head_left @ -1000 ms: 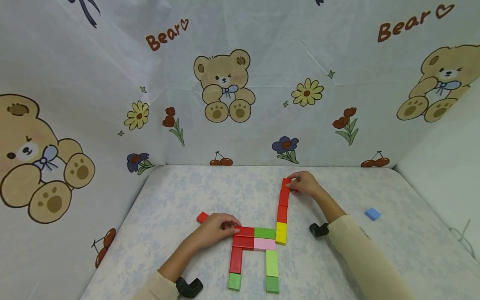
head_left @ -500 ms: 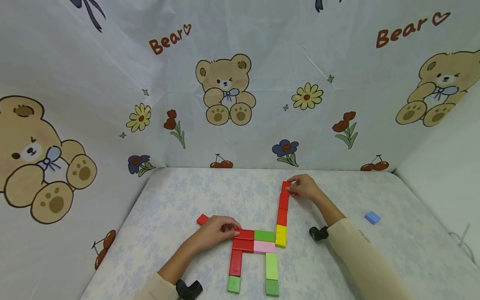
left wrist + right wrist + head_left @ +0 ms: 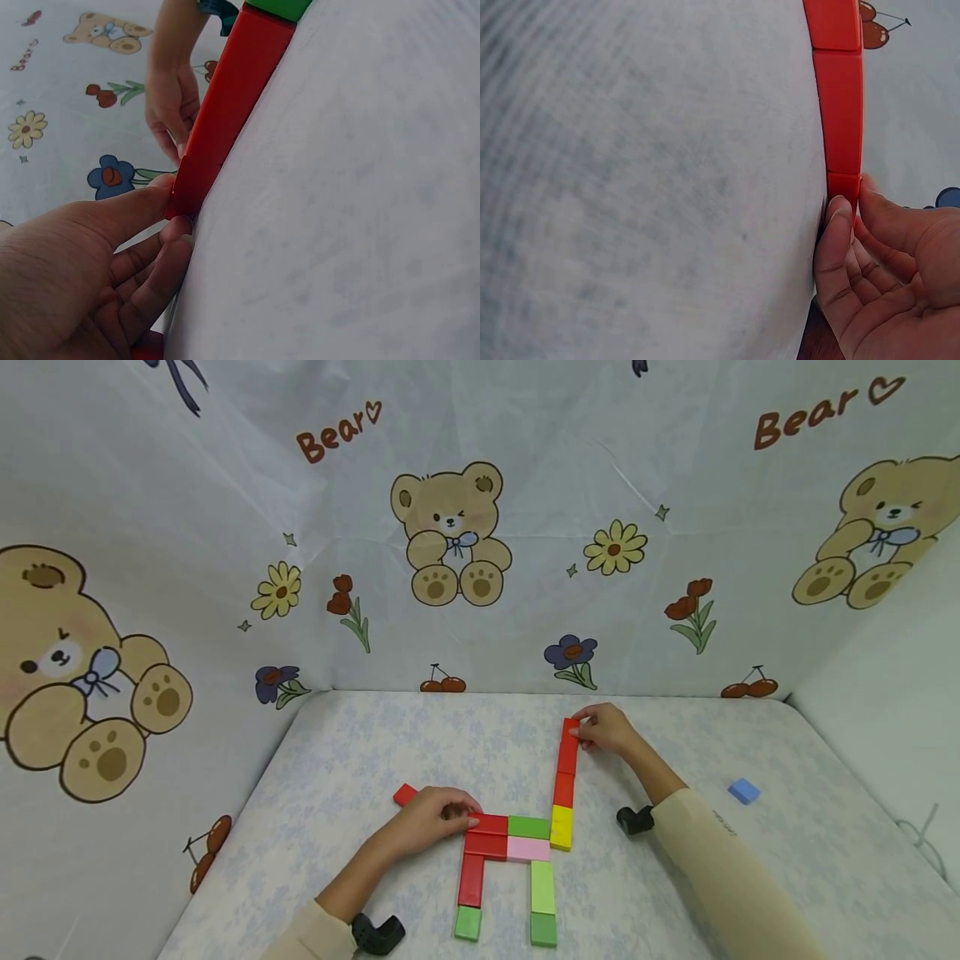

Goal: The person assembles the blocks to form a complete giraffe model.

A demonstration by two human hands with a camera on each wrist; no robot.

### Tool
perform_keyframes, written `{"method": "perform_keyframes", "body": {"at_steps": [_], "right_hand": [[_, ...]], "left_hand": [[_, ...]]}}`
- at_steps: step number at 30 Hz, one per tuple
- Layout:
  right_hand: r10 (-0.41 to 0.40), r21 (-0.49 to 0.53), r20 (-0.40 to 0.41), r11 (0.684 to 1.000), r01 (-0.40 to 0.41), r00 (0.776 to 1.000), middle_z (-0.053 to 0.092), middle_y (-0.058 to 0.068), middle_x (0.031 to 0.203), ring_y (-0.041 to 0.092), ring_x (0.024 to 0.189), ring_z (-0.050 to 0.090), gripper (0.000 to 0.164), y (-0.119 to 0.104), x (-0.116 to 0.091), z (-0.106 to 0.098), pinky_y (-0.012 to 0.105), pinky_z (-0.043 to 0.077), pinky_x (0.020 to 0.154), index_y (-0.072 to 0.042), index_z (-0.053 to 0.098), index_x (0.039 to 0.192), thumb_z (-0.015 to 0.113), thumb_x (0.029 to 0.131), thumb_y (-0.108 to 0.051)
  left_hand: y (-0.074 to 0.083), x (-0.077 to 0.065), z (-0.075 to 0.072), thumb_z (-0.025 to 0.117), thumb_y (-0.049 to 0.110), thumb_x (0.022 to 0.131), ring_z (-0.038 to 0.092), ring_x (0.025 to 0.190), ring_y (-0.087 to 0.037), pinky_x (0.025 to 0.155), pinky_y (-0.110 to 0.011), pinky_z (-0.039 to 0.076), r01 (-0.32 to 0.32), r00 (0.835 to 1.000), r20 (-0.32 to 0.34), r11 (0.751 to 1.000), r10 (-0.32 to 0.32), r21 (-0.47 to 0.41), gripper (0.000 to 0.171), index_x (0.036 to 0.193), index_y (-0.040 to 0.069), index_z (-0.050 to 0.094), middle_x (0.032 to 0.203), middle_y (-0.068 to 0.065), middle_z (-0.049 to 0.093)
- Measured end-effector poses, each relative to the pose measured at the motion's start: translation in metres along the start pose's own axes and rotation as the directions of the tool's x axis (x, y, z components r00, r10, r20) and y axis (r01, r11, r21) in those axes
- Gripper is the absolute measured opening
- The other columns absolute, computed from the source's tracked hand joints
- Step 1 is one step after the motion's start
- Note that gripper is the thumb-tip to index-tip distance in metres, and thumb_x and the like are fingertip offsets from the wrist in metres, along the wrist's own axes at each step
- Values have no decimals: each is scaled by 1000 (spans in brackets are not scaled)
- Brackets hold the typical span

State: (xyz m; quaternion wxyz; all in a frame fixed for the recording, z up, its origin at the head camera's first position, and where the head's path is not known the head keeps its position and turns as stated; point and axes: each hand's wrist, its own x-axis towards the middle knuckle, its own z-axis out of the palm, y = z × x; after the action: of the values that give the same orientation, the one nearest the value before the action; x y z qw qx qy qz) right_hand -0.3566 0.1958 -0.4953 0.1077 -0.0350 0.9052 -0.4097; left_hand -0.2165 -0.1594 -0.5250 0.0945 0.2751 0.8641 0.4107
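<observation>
Flat coloured blocks lie end to end and side by side on the table. At the far end of a column of red blocks [image 3: 566, 758], my right hand [image 3: 607, 729] pinches the last red block [image 3: 843, 184] between thumb and fingers. A yellow block [image 3: 561, 828] forms the column's near end. My left hand [image 3: 427, 820] grips the left end of a red block [image 3: 491, 824] in the middle group, thumb above and fingertips at its end in the left wrist view. Beside that block lie a green block [image 3: 528, 827], a pink block [image 3: 528, 849] and another red block [image 3: 486, 845].
Two legs run toward me: a red block [image 3: 471, 881] with a green one [image 3: 468, 924], and a light green block [image 3: 542, 887] with a darker one [image 3: 543, 931]. A loose red block [image 3: 405, 794] lies behind my left hand, a blue block [image 3: 744, 791] far right.
The far red block now sits more in line with the red block below it. My left hand stays at its block. The head view has shifted slightly.
</observation>
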Motion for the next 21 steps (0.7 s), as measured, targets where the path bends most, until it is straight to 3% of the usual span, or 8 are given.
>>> {"method": "perform_keyframes", "body": {"at_steps": [6,10,16,21], "right_hand": [[-17,-17,1,1000,17,1000,65,11,82,18,62,63,38,0,-3,-3,27,57,62,4,63,130,72,96,-11],[-91,-93,-24,992,89,996,68,13,82,20,65,63,40,3,-13,-16,27,55,63,5,62,131,71,96,-13],[-125,-79,-89,990,118,988,71,23,98,33,77,67,41,10,-49,-50,35,59,70,7,61,131,68,99,-16],[-170,-74,-157,984,161,973,71,24,96,39,81,69,40,25,-83,-75,40,60,69,5,62,131,65,101,-21]], "left_hand": [[1,2,0,72,26,96,57,72,-5,65,-24,49,-17,1000,-3,1000,17,8,11,107,28,75,82,13,64],[3,3,0,73,26,96,57,72,-5,65,-25,49,-16,1000,0,1000,16,7,11,107,29,75,82,13,64],[3,2,1,72,27,96,58,75,-5,68,-25,50,-18,1000,-1,1000,18,-4,10,107,27,75,84,13,64],[3,-1,0,73,26,96,58,74,-6,67,-25,50,-12,1000,-5,1000,12,-4,10,106,27,75,84,12,65]]}}
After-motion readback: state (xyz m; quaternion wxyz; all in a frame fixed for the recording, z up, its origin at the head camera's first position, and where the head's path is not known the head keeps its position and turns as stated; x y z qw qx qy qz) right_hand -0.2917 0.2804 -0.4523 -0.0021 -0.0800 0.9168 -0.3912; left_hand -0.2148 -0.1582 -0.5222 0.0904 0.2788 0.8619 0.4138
